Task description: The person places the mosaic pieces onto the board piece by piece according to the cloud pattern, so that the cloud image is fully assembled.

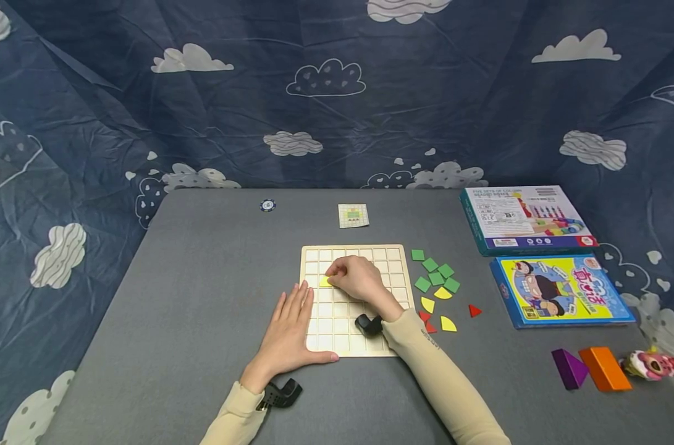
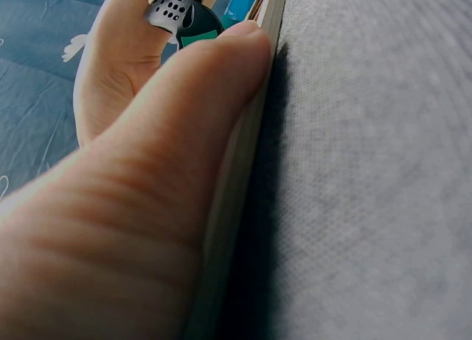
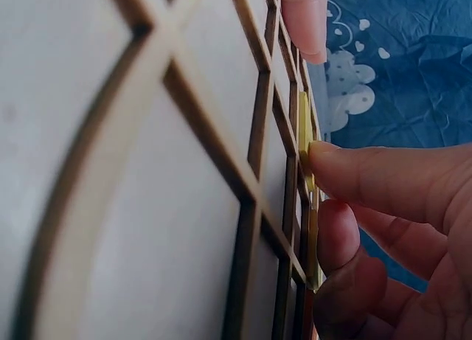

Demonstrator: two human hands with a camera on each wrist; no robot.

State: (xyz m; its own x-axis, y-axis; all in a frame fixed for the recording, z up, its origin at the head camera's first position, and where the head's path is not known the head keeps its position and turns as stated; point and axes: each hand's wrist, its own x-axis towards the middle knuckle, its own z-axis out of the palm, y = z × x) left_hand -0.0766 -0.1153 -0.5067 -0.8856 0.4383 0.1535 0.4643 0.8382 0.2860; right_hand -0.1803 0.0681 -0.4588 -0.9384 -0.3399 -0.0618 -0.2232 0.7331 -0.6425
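On gridded board (image 1: 393, 267), yellow piece (image 1: 324, 282) flat

The right hand (image 1: 359, 279) hides several cells of the grid board (image 1: 327, 341) — details on the card (image 1: 353, 216) are too small to read — and the bottom edge crops both sleeves (image 1: 442, 377).

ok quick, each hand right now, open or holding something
Left hand: open, resting at the edge of the board.
Right hand: touching a yellow piece; can't tell if pinched.
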